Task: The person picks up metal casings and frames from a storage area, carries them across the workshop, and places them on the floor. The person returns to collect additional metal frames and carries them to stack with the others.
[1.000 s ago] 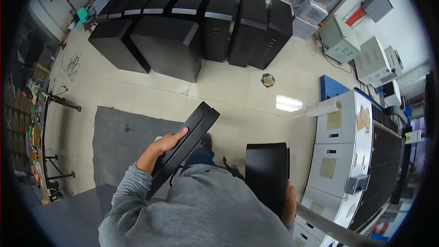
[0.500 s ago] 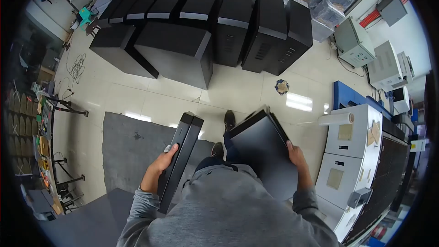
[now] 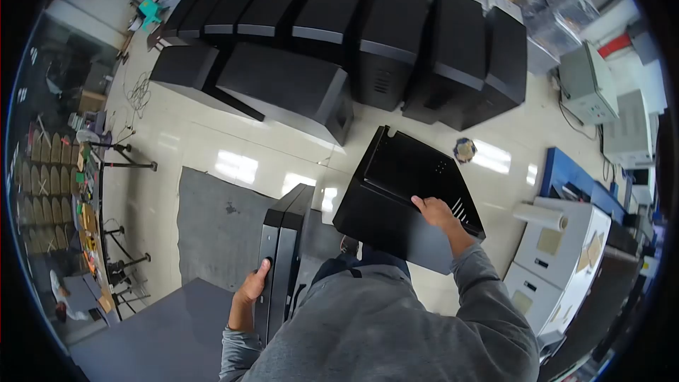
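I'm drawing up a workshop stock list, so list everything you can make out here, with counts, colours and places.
Long pieces: two, black, side by side in the left hand
Wide panels: count unclear, black, at the right hand
Cabinets: roughly ten, black, on the floor ahead
Mat: one, grey, floor at left
Table: one, grey, lower left
Drawer unit: one, white, right
Roll: one, whitish, by the drawer unit
Cable tangle: one, dark, floor at left
Small items: many, mixed, far left, too small to identify
Sleeves: two, grey
Hands: two, bare
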The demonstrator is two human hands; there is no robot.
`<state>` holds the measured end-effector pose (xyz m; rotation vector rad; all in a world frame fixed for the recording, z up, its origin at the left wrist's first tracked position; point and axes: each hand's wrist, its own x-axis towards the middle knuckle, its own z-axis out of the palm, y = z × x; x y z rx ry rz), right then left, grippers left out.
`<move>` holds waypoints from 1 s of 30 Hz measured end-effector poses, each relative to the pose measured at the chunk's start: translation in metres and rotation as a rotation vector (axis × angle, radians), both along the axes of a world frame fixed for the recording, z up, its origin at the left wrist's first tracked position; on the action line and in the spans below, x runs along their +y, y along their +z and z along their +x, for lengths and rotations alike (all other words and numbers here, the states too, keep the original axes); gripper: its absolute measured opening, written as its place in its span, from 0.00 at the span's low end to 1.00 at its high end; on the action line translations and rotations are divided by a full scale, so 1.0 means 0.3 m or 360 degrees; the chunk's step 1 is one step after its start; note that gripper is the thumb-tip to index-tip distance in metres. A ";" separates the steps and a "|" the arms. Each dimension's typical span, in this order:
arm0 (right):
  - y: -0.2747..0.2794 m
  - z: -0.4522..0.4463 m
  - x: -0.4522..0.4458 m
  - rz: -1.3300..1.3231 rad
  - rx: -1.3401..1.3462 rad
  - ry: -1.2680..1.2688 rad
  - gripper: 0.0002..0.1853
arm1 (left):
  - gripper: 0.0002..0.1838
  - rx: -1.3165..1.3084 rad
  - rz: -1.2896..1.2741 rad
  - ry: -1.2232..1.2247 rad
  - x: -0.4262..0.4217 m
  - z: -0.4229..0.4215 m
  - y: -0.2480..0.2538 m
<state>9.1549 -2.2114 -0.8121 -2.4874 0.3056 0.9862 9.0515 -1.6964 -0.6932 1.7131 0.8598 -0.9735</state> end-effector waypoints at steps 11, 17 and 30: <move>-0.074 0.347 0.012 0.0044 0.0257 0.0303 0.42 | 0.56 0.0040 -0.0015 0.0350 -0.068 -0.008 0.035; -0.042 0.465 -0.039 0.0016 0.0334 0.0287 0.44 | 0.53 0.0090 0.0038 0.0476 -0.128 0.035 0.094; -0.082 0.809 -0.167 -0.0017 0.0111 0.0210 0.42 | 0.57 0.0318 0.0036 0.0681 -0.215 0.056 0.106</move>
